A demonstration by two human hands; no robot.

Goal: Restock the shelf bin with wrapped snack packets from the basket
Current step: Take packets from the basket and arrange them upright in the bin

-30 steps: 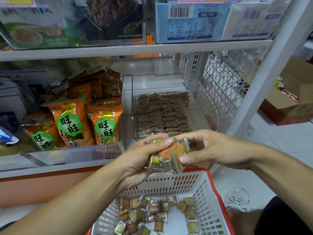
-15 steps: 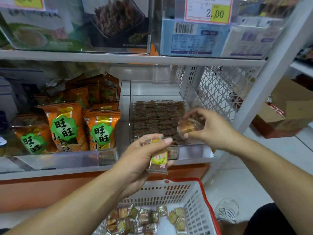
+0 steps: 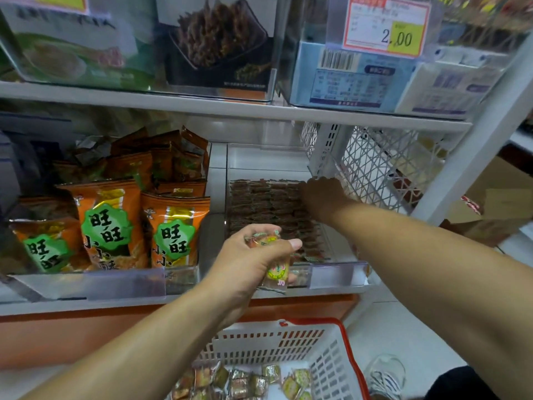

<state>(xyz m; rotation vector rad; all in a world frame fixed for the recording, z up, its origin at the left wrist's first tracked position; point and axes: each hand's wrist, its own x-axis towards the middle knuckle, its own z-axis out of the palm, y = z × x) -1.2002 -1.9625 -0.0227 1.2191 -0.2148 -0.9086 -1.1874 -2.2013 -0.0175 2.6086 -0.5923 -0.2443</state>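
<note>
Right hand [image 3: 324,197] has moved from the clear plastic shelf bin's [image 3: 340,274] front to its back right corner, grip hidden. Left hand [image 3: 253,261] still clutches small wrapped snack packets [image 3: 275,265] at the bin's front edge.

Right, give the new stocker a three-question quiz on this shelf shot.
1. True or false: the left hand holds wrapped packets in front of the clear bin.
2. Where is the right hand? A) in the basket B) at the bin's back right corner C) on the price tag
3. Fill in: the white basket has a ___ rim.

Key: 1 true; 2 B; 3 red
</note>
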